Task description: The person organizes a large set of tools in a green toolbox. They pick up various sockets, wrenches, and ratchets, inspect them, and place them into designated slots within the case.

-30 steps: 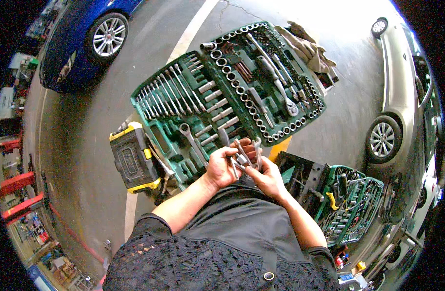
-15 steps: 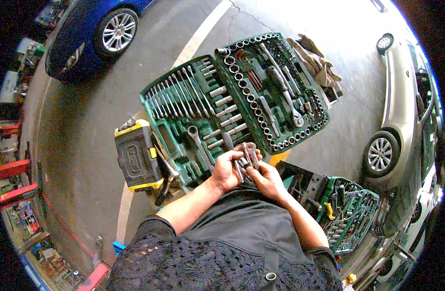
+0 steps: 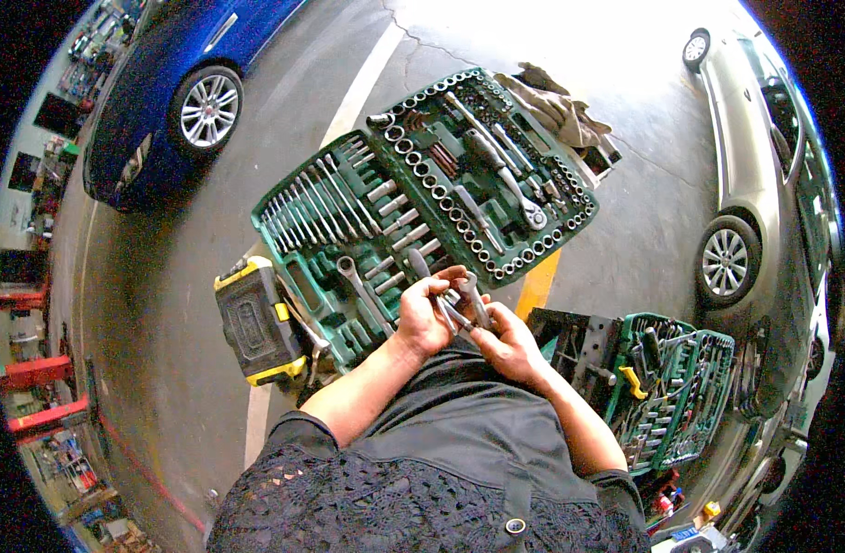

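Close in front of my body, a small bunch of metal wrenches point(image 3: 474, 297) is held between my hands, with an open-end head pointing up. My left hand point(image 3: 422, 321) curls round the bunch from the left. From the right, my right hand point(image 3: 513, 347) pinches its lower part between thumb and fingers. Just beyond lies an opened green tool case point(image 3: 323, 297). Its near-left half holds a row of combination wrenches point(image 3: 316, 205) and a larger ring wrench point(image 3: 349, 270). Sockets and a ratchet point(image 3: 535, 215) fill the far half. My fingers hide part of the held wrenches.
A black-and-yellow box point(image 3: 256, 321) stands left of the case. Brown gloves or cloth point(image 3: 562, 115) lie beyond it. On the right is a second green tool set point(image 3: 667, 396). A blue car point(image 3: 146, 101) and a beige car point(image 3: 750, 147) flank the grey floor.
The view has shifted, so the case appears farther left. My right hand has drawn slightly away from the left, and more of the wrenches shows between them.
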Demonstrator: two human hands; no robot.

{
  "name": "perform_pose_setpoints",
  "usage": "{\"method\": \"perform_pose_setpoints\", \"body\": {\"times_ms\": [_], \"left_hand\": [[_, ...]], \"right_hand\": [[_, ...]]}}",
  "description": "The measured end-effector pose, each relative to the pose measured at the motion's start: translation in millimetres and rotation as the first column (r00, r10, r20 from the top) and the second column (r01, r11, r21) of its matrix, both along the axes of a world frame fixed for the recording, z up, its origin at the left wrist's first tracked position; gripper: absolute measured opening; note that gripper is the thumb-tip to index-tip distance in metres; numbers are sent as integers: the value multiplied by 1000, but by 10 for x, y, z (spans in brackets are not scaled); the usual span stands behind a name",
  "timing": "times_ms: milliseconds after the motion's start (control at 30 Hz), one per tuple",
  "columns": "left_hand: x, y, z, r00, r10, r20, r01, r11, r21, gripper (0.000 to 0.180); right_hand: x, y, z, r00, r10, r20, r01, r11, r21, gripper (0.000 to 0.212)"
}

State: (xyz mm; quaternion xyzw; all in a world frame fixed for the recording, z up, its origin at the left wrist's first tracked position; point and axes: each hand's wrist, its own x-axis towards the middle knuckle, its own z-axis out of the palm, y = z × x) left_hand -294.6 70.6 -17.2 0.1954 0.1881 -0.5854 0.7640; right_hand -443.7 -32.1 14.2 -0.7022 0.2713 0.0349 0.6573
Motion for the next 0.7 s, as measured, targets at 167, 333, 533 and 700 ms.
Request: {"method": "perform_pose_setpoints", "body": {"times_ms": [167,333,533,700], "left_hand": [[-88,-58,117,999,-38,22,40,995,-91,36],[-141,-50,29,999,-21,32,25,992,-122,42],[-165,7,118,999,-16,35,22,984,-177,49],[-201,35,160,999,-43,22,47,964,-263,53]], "right_hand": [[-65,1,-23,990,-107,86,102,993,62,25],[-85,-4,107,993,-98,59,95,994,50,25],[-132,-1,12,999,-43,27,42,997,57,28],[-118,-48,115,999,-23,26,21,996,90,38]]}}
